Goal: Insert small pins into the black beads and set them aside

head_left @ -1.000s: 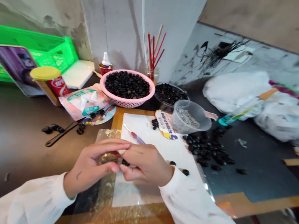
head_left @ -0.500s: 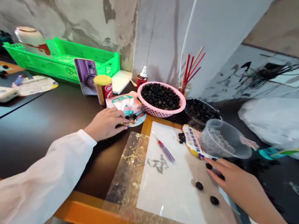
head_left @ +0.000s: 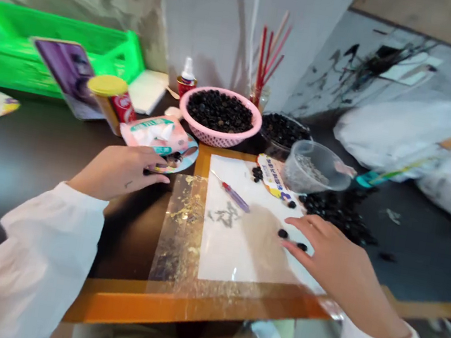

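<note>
The right hand holds nothing, its fingers spread wide just beside two black beads on the white sheet, while the left hand rests curled near a round card, its hold unclear.

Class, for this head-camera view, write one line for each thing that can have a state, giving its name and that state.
left hand, loosely curled, nothing visibly held
right hand, open, fingers spread above the sheet
black beads, loose on the white sheet
pink basket, full of black beads
clear plastic tub, uncovered, holding silvery bits
yellow-lidded can, upright, lid on
syringe, lying on the white sheet
</note>
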The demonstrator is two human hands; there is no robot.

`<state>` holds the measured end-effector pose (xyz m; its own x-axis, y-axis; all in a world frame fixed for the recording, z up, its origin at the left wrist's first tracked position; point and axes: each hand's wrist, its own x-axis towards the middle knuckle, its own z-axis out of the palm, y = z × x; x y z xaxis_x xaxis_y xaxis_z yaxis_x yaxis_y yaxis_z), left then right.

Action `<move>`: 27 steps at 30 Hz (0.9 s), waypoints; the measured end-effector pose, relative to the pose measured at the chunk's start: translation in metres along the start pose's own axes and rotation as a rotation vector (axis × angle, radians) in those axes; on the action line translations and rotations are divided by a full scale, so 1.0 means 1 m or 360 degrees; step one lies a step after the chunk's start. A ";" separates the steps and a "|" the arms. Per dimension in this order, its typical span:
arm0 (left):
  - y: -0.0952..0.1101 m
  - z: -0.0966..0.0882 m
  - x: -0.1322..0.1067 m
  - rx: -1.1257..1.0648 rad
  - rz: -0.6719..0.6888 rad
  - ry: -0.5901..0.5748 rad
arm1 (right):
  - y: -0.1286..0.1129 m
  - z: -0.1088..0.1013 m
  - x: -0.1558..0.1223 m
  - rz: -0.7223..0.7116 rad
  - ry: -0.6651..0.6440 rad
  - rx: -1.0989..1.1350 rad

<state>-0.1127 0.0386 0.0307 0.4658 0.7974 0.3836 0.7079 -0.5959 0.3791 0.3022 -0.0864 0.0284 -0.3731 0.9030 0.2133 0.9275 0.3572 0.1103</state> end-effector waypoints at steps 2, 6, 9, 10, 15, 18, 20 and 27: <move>0.017 0.016 0.002 0.0066 0.0127 -0.0084 | 0.004 -0.001 -0.017 0.0205 -0.0057 0.0062; 0.054 0.045 0.000 -0.0217 0.0355 -0.0277 | 0.002 0.004 -0.030 0.0459 -0.0090 0.0159; 0.070 0.058 -0.003 -0.0434 0.0388 -0.0353 | -0.005 0.017 -0.019 0.0319 0.0004 0.0205; 0.072 0.061 -0.003 -0.0429 0.0381 -0.0368 | -0.005 0.022 -0.012 0.0226 0.0046 0.0226; 0.070 0.061 0.000 -0.0217 0.0425 -0.0380 | 0.011 0.041 0.026 -0.0210 0.0065 0.0182; 0.059 0.051 0.002 -0.0224 0.0468 -0.0407 | 0.026 0.041 0.041 -0.0185 0.0064 -0.0014; 0.049 0.042 0.003 -0.0290 0.0473 -0.0451 | 0.026 0.030 0.048 -0.0161 0.0118 -0.0103; 0.027 0.043 0.006 -0.0329 0.0273 -0.0304 | -0.041 -0.022 0.103 -0.0249 0.0490 0.0225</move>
<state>-0.0679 0.0315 0.0065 0.6740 0.6754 0.2992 0.4969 -0.7143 0.4929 0.2246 -0.0133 0.0676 -0.4802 0.7282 0.4890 0.8447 0.5341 0.0342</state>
